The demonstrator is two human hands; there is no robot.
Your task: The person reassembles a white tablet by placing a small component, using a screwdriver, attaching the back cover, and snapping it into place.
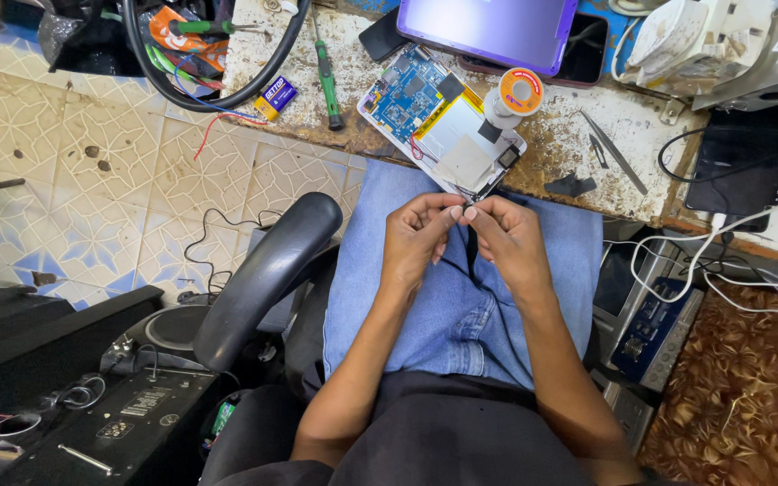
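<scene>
My left hand (420, 236) and my right hand (508, 238) meet over my lap, fingertips pinched together on a small dark part (468, 214) that is mostly hidden between them. Just beyond the fingers, at the worn bench's front edge, lies an opened tablet (438, 121), face down, showing a blue circuit board and a silver battery. A spool of solder wire (517, 93) stands on its right side. I am seated, with blue jeans (461, 306) under both hands.
On the bench (551, 148) lie a green-handled screwdriver (327, 81), a small blue and yellow battery (275, 96), tweezers (612, 148), a purple tablet (490, 29) and cables. A black chair armrest (267, 274) is at my left; electronic boxes and white cables (677, 270) stand at my right.
</scene>
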